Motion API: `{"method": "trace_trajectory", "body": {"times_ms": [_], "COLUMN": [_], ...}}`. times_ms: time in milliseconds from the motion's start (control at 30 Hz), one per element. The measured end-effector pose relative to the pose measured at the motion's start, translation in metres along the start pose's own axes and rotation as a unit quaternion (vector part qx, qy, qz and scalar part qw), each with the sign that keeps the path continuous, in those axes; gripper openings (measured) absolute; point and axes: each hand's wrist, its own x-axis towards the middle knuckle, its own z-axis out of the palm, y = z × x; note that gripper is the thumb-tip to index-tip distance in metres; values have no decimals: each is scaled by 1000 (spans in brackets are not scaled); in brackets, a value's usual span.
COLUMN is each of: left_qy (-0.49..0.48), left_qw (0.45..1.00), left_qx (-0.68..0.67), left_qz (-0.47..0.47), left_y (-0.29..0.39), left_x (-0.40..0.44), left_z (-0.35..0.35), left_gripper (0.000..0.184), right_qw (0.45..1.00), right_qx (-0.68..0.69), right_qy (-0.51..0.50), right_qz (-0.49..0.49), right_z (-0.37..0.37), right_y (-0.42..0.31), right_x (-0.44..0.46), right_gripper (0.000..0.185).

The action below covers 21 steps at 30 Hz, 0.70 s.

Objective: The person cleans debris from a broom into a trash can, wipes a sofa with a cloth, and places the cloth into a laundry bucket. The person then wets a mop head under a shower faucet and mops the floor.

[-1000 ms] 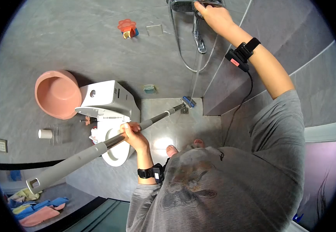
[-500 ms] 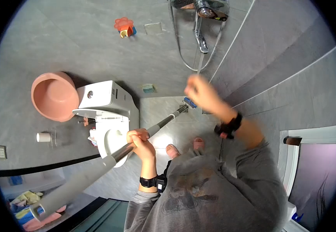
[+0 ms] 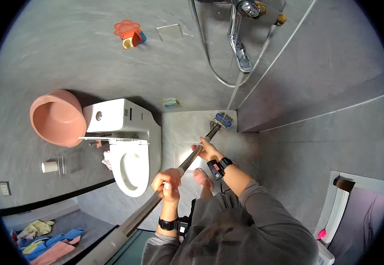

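Beside the white ceramic toilet point(image 3: 108, 115), on the side away from its round pink plastic tub point(image 3: 59, 118), the blue-headed mop with a long grey-and-silver pole point(image 3: 145, 211) is slanting down to the floor. Water from the chrome wall faucet point(image 3: 240, 53) is falling onto its head. For even coverage, I should be centring the head beneath the stream and turning the pole in small increments; my lower hand should be guiding, my upper hand steadying.

Pose: my left hand point(image 3: 167, 180) is wrapping the upper pole beside the toilet bowl, fingers curling closed, forearm reaching forward. My right hand point(image 3: 208, 151) is gripping lower, farther from the toilet, forearm angling inward, fingers hooking around the pole; how firmly they are pressing, I cannot tell.
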Motion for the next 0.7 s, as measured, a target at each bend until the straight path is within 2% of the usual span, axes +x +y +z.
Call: {"method": "trace_trajectory", "body": {"times_ms": [33,133,167,200,233,267,367,467,500,533,600,700], "left_qy": [16,43,41,45,33,20,26,32,28,14,3,23], "left_qw": [1000,999,999,999,999,999,999,999,999,1000,1000,999], "left_qx": [8,-3,-6,-6,-2,1,-15,-9,-9,-6,0,8], "left_qz": [7,11,28,24,32,43,13,-18,-16,-9,-14,-24], "left_y": [0,-6,-9,-10,-9,-9,-8,-1,-1,-1,2,3], "left_x": [3,11,14,15,16,19,25,32,32,32,32,34], "left_z": [3,-2,-2,0,1,3,0,0,0,2,6,8], "left_gripper": [37,38,38,38,38,38,38,38,38,38,38,37], "right_qw": [1000,986,983,987,991,994,991,986,992,994,998,997], "right_qx": [2,146,132,133,105,76,35,104,62,84,35,39], "right_qy": [2,-75,-117,-71,-70,-72,-121,-108,-104,-64,-43,-30], "right_qz": [3,40,47,63,41,17,53,68,23,1,-5,54], "right_z": [3,5,4,23,34,42,60,59,53,41,17,-23], "right_y": [0,11,21,24,34,43,55,52,44,37,12,-29], "right_x": [5,1,-5,-40,-62,-80,-116,-96,-88,-66,-24,63], "right_gripper": [27,19,17,14,14,14,17,18,17,17,17,18]}}
